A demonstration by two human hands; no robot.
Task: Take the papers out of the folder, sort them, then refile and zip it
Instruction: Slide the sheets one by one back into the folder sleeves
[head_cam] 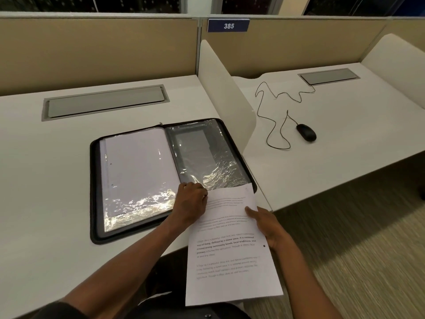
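A black zip folder (96, 194) lies open flat on the white desk (46, 180). Its left half shows a white sheet under a shiny plastic sleeve (138, 171). On its right half lies a crinkled clear sleeve (207, 157) with nothing white showing inside. A printed paper (230, 249) sticks out from the folder's near right corner and hangs over the desk edge toward me. My left hand (192, 203) pinches the sleeve's lower edge at the paper's top left. My right hand (266, 226) grips the paper's right edge, thumb on top.
A white divider (220, 88) stands just right of the folder. Beyond it, on the neighbouring desk, lies a black mouse (306, 132) with a looping cable (271, 116). Grey cable hatches (104, 103) sit at the back. Beige partition walls close off the rear.
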